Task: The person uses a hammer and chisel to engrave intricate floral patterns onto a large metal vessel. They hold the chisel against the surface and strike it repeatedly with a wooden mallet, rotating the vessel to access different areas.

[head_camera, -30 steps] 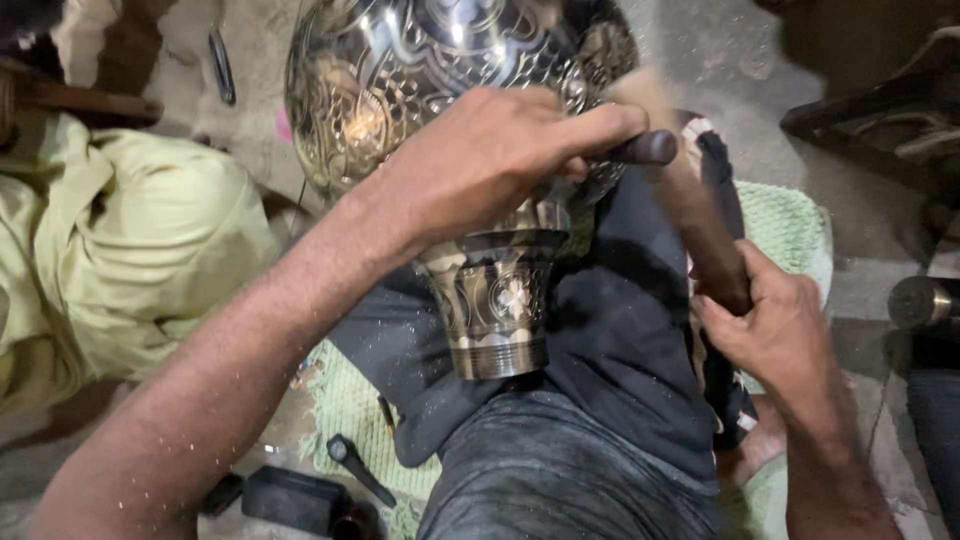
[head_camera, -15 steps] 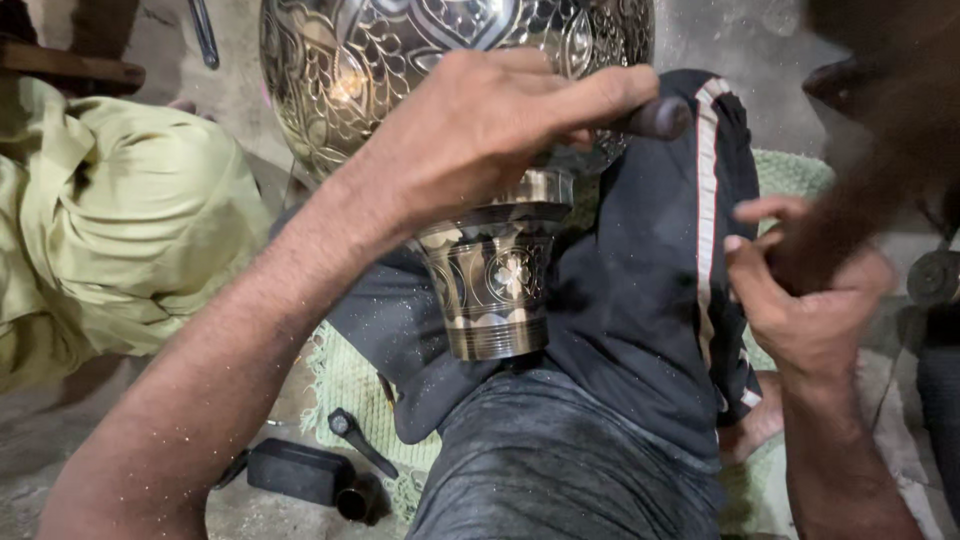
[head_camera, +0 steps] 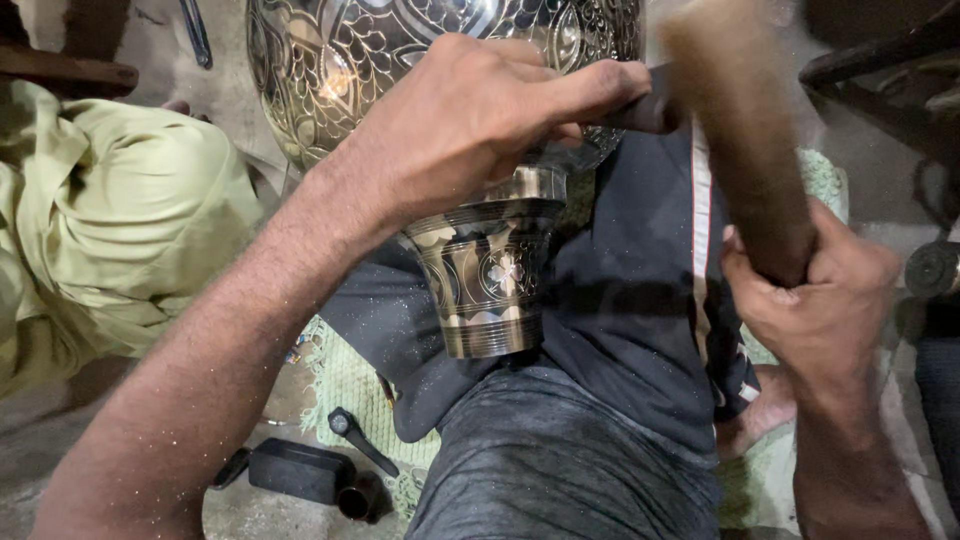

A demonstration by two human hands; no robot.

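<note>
Two hands are engaged: the left hand [head_camera: 470, 120] is clamped on a dark chisel [head_camera: 655, 108] set against the engraved brass vase [head_camera: 400, 60] beneath it; the right hand [head_camera: 810, 300] is closed round a wooden mallet [head_camera: 740, 140]. Light, square blows are probably best.

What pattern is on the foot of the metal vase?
In the head view, the brass-coloured vase foot shows engraved arches and a flower motif on dark ground.

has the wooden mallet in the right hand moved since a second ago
Yes: the brown wooden mallet in the right hand has swung up beside the engraved brass vase.
</note>
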